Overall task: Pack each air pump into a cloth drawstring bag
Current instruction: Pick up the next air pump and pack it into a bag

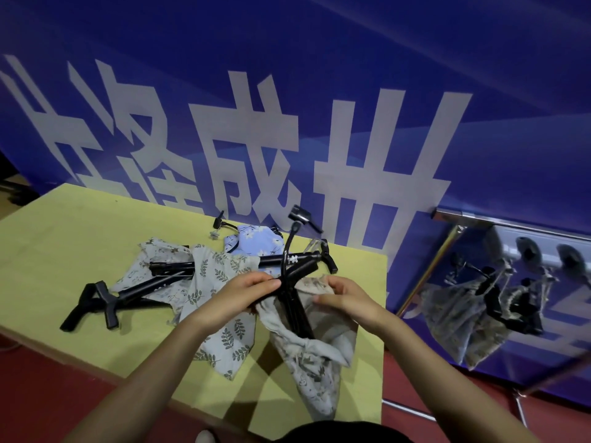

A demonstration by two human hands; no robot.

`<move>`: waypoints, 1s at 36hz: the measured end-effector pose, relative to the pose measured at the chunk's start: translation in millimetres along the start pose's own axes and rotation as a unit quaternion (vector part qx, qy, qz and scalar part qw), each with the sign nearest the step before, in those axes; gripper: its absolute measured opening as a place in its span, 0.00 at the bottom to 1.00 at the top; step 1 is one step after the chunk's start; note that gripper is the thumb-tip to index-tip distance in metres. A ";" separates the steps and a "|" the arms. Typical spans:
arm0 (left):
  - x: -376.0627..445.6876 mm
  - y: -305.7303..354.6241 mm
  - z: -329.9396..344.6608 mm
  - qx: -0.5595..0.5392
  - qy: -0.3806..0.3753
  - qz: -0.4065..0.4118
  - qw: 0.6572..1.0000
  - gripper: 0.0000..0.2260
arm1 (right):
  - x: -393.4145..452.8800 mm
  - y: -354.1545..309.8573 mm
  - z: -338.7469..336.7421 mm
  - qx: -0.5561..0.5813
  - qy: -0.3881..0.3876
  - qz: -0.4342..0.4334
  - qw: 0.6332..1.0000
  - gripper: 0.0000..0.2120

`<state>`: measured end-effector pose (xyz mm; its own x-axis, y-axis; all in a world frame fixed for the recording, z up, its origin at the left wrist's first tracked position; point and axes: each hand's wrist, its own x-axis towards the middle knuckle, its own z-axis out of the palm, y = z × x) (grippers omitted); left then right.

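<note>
A black air pump point(295, 302) stands partly inside a grey animal-print drawstring bag point(315, 359), its handle and hose sticking up out of the mouth. My left hand point(246, 290) grips the bag's rim and the pump at the opening. My right hand point(343, 297) pinches the other side of the bag's rim. A second pump point(128, 294) lies on the table to the left, a third point(287, 260) lies behind my hands. A leaf-print bag point(224, 314), a pale print bag point(153, 260) and a blue flower bag point(256, 243) lie flat on the table.
The yellow-green table point(64, 251) stands against a blue banner wall point(319, 91) with large white characters. A shiny metal frame point(447, 251) with a reflective blue panel stands to the right. Red floor lies below the table.
</note>
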<state>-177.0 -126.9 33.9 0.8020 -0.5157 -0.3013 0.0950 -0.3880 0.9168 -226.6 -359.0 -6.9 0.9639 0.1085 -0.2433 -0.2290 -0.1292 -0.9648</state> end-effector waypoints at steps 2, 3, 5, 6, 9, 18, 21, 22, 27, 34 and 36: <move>1.3 -0.7 0.4 -0.004 0.001 0.008 1.000 0.08 | -4.1 -2.2 -6.2 0.014 -0.007 -0.003 1.000 0.12; 2.3 -1.0 0.2 -0.003 0.001 0.010 1.000 0.10 | -6.6 -2.6 -9.5 0.021 -0.013 -0.006 1.000 0.08; 4.1 -1.8 -0.9 -0.004 0.001 0.019 1.000 0.17 | -11.1 -4.7 -13.2 0.028 -0.016 -0.012 0.999 0.06; 4.9 -1.2 -1.1 -0.011 0.001 0.025 1.000 0.20 | -12.6 -6.4 -13.9 0.029 -0.015 -0.013 0.999 0.06; 8.0 3.9 -0.6 -0.036 -0.002 0.038 0.999 0.25 | -15.6 -13.8 -14.0 0.024 -0.010 -0.019 0.999 0.06; 17.8 24.3 -8.4 -0.034 -0.015 0.074 0.997 0.18 | -17.1 -21.7 -12.3 -0.005 0.067 -0.065 0.996 0.12; 18.3 31.0 -14.9 -0.008 -0.028 0.060 0.998 0.16 | -19.8 -26.0 -15.2 0.069 0.091 -0.067 0.991 0.12; 18.1 33.2 -16.2 -0.005 -0.033 0.058 0.998 0.16 | -20.2 -27.2 -16.7 0.113 0.093 -0.065 0.987 0.13; 18.6 42.0 -13.4 0.023 -0.045 0.035 0.998 0.07 | -22.9 -34.2 -12.9 0.288 0.086 -0.051 0.952 0.13; 20.4 42.0 -5.3 0.023 -0.021 0.058 0.998 0.10 | -22.8 -50.8 -6.0 0.138 0.196 -0.076 0.968 0.09; 21.6 38.1 -1.8 0.018 -0.013 0.065 0.998 0.10 | -22.8 -49.8 -5.3 0.116 0.206 -0.062 0.970 0.10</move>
<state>-155.0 -151.5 62.8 0.7908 -0.5828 -0.1872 -0.0306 -0.3431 0.9388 -236.4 -360.3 47.3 0.9480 -0.2991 -0.1089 -0.0859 0.0891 -0.9923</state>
